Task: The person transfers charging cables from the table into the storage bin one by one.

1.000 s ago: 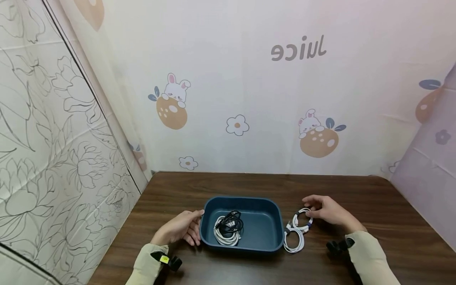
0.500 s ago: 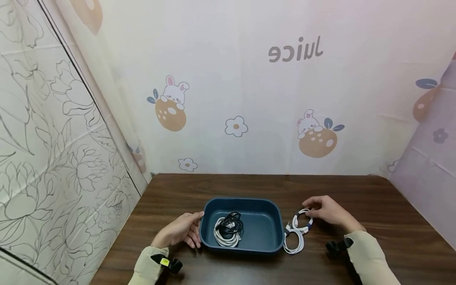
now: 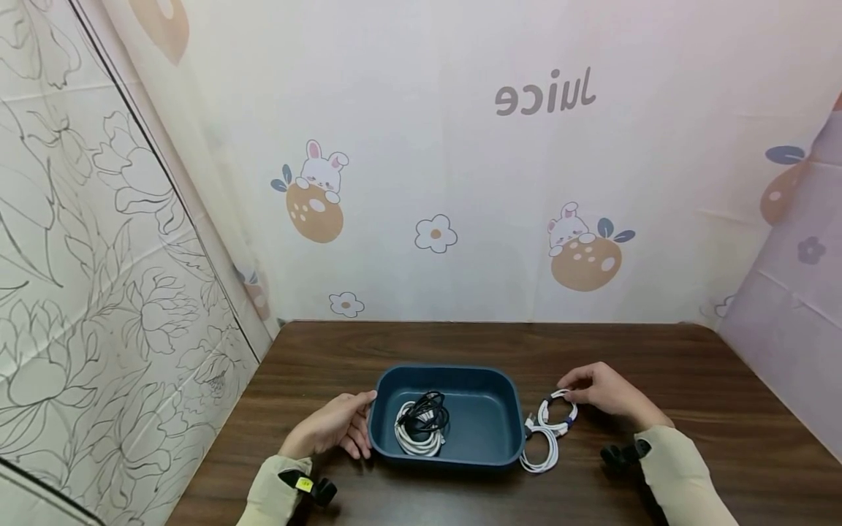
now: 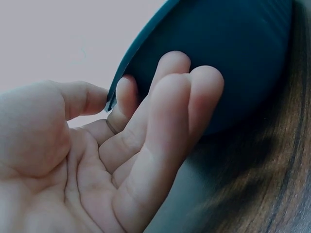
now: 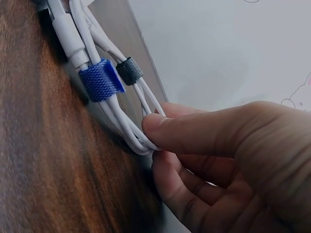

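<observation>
A dark blue rectangular container (image 3: 483, 427) stands on the table, its left rim pinched between the thumb and a finger of my left hand (image 3: 332, 425). The other fingers bend loosely beside its outer wall in the left wrist view. My right hand (image 3: 608, 396) pinches a coiled white cable (image 5: 70, 41) at one end of its loop between thumb and fingers. A blue strap (image 5: 101, 81) and a grey strap (image 5: 129, 71) bind this coil. Another white coiled cable (image 3: 555, 453) lies against it, close to the container's right side.
Inside the container, on its left side, a black cable (image 3: 430, 403) lies over a white coiled cable (image 3: 421, 448). Patterned cloth (image 3: 437, 285) hangs behind the brown wooden table (image 3: 460, 340) and along its sides. Both wrists wear small black devices.
The white coiled cables have shifted slightly nearer to me and left, along with my right fingertips. My left hand and the container have stayed put.
</observation>
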A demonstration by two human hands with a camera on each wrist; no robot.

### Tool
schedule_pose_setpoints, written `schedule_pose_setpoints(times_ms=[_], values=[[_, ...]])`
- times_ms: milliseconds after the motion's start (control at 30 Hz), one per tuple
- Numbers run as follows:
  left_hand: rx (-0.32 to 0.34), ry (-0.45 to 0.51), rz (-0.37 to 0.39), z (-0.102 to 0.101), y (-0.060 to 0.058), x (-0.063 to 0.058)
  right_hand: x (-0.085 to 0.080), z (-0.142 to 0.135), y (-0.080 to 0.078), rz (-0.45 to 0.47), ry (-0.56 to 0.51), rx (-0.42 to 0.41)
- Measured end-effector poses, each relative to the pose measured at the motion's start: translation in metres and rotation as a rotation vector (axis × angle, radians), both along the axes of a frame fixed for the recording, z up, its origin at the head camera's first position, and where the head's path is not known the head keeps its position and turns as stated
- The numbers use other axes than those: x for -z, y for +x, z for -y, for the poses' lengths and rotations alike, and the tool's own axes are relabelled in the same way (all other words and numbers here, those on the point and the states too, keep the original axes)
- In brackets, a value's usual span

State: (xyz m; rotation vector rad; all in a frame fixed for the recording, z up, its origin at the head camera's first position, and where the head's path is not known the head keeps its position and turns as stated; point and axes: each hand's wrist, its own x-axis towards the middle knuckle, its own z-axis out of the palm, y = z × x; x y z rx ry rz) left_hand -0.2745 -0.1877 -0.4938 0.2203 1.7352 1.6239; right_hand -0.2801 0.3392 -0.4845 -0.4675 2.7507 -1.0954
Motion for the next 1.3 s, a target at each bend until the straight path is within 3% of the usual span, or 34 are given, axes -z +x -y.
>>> schedule_pose_setpoints(times_ms=[233, 500, 967, 1300], values=[[0.004, 0.000, -0.011, 0.000, 0.000, -0.001, -0.003, -0.002, 0.000, -0.034, -0.005, -0.014], [-0.002, -0.005, -0.006, -0.001, 0.002, 0.001, -0.003, -0.005, 0.003, 0.074, -0.128, -0.035], [0.002, -0.003, 0.005, 0.000, 0.002, -0.003, -0.003, -0.010, 0.001, 0.064, -0.106, -0.021], [0.003, 0.003, 0.007, 0.001, 0.001, 0.000, -0.006, -0.013, 0.000, 0.059, -0.165, -0.009]])
